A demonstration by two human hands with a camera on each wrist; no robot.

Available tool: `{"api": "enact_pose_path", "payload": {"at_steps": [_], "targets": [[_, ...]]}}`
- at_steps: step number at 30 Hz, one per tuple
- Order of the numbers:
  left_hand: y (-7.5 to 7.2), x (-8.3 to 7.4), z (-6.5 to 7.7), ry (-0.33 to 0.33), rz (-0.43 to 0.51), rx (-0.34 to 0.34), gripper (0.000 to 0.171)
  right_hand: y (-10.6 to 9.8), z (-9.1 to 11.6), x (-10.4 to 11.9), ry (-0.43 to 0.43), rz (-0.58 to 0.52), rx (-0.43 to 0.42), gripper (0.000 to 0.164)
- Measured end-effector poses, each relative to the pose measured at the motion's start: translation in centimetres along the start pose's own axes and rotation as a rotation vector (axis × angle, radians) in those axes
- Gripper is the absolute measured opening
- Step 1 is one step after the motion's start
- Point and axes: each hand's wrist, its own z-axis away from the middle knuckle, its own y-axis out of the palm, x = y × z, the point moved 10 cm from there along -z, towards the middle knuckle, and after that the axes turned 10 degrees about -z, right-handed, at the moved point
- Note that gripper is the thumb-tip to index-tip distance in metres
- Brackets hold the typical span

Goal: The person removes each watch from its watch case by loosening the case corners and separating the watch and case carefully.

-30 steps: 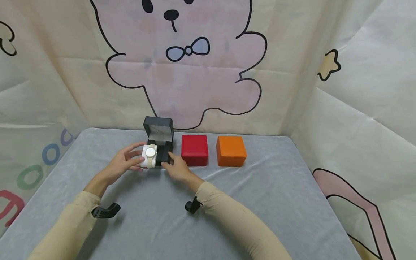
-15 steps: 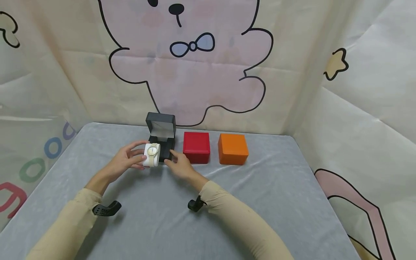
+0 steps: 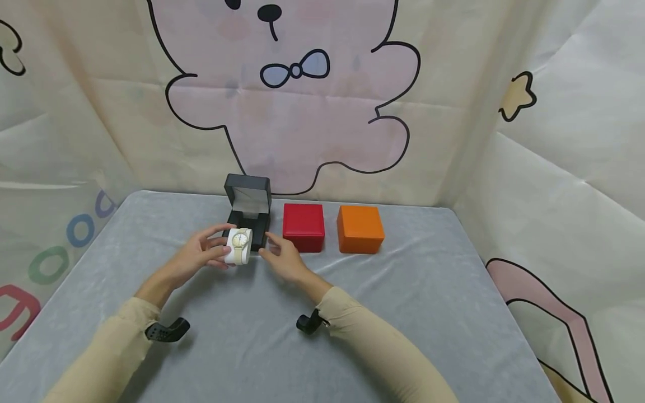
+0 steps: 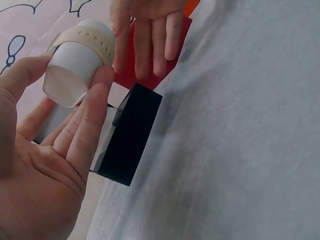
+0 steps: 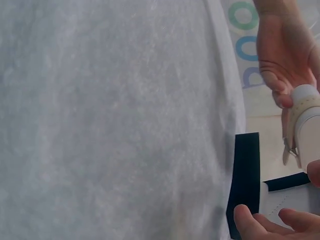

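Observation:
My left hand [image 3: 194, 258] holds a wristwatch [image 3: 239, 240] with a cream strap, wrapped round a white watch cushion [image 4: 75, 60]. The thumb and fingers pinch the cushion's end, and the strap holes and buckle show in the wrist views. Behind the watch stands a black watch box [image 3: 259, 228], its lid [image 3: 249, 187] raised to show a grey lining. My right hand [image 3: 286, 262] is at the box's right front corner, fingers mostly straight. In the right wrist view one fingertip [image 5: 242, 216] overlaps the box's dark front. Part of the box's inside is hidden by the watch.
A red box [image 3: 303, 226] and an orange box [image 3: 360, 229], both closed, stand in line right of the black one. A grey cloth covers the table [image 3: 242, 347]. Printed curtains [image 3: 453, 112] rise behind the table and at its sides.
The left hand has brought the watch slightly right and toward me, in front of the box. The right hand has shifted a little to the right. The black box's lid stays raised.

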Motion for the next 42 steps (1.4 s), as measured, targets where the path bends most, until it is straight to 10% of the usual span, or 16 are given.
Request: {"api": "enact_pose_path", "payload": {"at_steps": [42], "targets": [[3.6, -1.9, 0.5, 0.011, 0.043, 0.081, 0.059, 0.6, 4.3, 3.1, -0.131, -0.192, 0.235, 0.065]]}}
